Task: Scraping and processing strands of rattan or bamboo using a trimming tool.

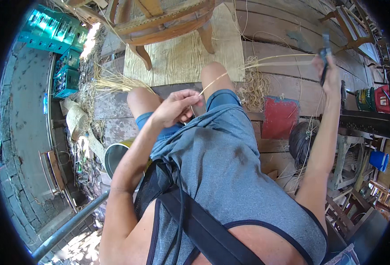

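My left hand (179,106), above my lap, pinches a thin pale cane strip (214,82). The strip runs up across my right knee. Off to the right, my right arm is stretched out, and my right hand (330,75) is wrapped round a dark-handled tool (323,59) with a greyish, blade-like upper part. Motion smears it, so its exact kind is unclear. Pale strands (283,57) stretch from near the knee towards that hand; whether its fingers also grip them I cannot tell. Something small and dark shows below my left fingers, mostly hidden.
A carved wooden chair (168,27) stands on a plywood sheet (181,62) ahead. Cane bundles (120,83) and tangled shavings (256,90) lie either side. A red panel (280,117) is on the plank floor, a bucket (115,159) at left, teal crates (67,79) beyond.
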A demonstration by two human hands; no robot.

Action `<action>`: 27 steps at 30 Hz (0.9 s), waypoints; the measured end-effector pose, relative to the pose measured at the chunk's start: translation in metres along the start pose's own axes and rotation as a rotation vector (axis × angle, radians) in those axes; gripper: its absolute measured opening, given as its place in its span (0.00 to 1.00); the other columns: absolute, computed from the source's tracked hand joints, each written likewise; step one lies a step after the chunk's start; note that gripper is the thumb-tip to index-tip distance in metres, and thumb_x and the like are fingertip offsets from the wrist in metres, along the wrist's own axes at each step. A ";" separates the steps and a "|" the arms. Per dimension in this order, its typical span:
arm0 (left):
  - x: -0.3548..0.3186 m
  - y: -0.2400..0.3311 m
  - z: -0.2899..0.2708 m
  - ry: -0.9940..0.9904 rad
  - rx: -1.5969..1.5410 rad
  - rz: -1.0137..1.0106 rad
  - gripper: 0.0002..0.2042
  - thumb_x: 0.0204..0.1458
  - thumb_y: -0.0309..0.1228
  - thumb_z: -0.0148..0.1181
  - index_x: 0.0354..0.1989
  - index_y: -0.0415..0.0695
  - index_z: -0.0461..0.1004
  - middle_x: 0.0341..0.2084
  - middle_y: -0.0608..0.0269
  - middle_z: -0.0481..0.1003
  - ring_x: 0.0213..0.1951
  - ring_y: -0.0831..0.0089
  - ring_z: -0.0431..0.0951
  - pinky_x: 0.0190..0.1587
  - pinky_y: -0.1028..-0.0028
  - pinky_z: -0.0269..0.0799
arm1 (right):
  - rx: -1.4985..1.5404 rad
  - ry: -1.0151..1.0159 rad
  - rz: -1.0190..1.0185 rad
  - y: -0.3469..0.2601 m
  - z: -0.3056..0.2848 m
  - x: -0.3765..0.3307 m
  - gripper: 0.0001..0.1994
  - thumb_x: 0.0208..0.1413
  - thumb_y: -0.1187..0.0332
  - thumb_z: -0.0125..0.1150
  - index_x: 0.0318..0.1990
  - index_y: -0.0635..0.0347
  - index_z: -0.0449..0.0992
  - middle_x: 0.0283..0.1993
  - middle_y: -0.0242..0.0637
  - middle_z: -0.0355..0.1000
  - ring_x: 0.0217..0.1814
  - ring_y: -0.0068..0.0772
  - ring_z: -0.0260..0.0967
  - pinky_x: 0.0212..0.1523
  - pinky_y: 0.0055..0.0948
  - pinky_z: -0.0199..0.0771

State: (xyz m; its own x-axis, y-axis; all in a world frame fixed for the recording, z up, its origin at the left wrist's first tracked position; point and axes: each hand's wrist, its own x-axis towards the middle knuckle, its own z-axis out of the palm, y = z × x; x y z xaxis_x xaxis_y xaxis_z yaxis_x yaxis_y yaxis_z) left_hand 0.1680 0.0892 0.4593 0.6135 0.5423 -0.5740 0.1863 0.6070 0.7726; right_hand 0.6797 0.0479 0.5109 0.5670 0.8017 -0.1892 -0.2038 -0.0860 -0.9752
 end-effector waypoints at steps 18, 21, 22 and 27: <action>0.046 -0.007 0.090 0.057 -0.161 -0.015 0.09 0.52 0.26 0.63 0.38 0.38 0.70 0.24 0.65 0.74 0.22 0.82 0.75 0.21 0.86 0.69 | -0.435 -0.293 0.005 0.121 0.155 -0.200 0.12 0.64 0.64 0.50 0.41 0.67 0.65 0.25 0.45 0.72 0.18 0.35 0.74 0.17 0.31 0.71; 0.046 -0.017 0.085 0.019 -0.106 0.001 0.09 0.52 0.27 0.63 0.38 0.39 0.70 0.23 0.67 0.74 0.23 0.83 0.74 0.21 0.85 0.68 | -0.495 -0.350 0.039 0.122 0.161 -0.196 0.14 0.64 0.61 0.51 0.41 0.67 0.67 0.23 0.42 0.72 0.18 0.32 0.74 0.17 0.29 0.70; 0.044 -0.020 0.085 0.020 -0.111 0.002 0.09 0.52 0.27 0.63 0.38 0.39 0.70 0.23 0.67 0.74 0.23 0.83 0.74 0.21 0.85 0.68 | -0.498 -0.353 0.040 0.124 0.162 -0.195 0.14 0.64 0.61 0.51 0.41 0.67 0.67 0.23 0.42 0.72 0.18 0.32 0.74 0.17 0.29 0.70; 0.035 -0.027 0.089 0.125 0.051 0.174 0.09 0.54 0.29 0.61 0.37 0.39 0.70 0.22 0.68 0.73 0.22 0.85 0.71 0.21 0.82 0.65 | -0.411 -0.561 0.372 0.120 0.161 -0.191 0.19 0.63 0.54 0.52 0.33 0.65 0.74 0.18 0.35 0.71 0.15 0.23 0.68 0.16 0.25 0.68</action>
State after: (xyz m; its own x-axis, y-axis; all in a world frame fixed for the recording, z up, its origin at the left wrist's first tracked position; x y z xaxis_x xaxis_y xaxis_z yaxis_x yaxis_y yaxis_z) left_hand 0.2525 0.0406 0.4424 0.5405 0.7058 -0.4580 0.1264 0.4700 0.8735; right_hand 0.4187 -0.0205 0.4482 0.0101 0.8468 -0.5317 0.0720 -0.5310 -0.8443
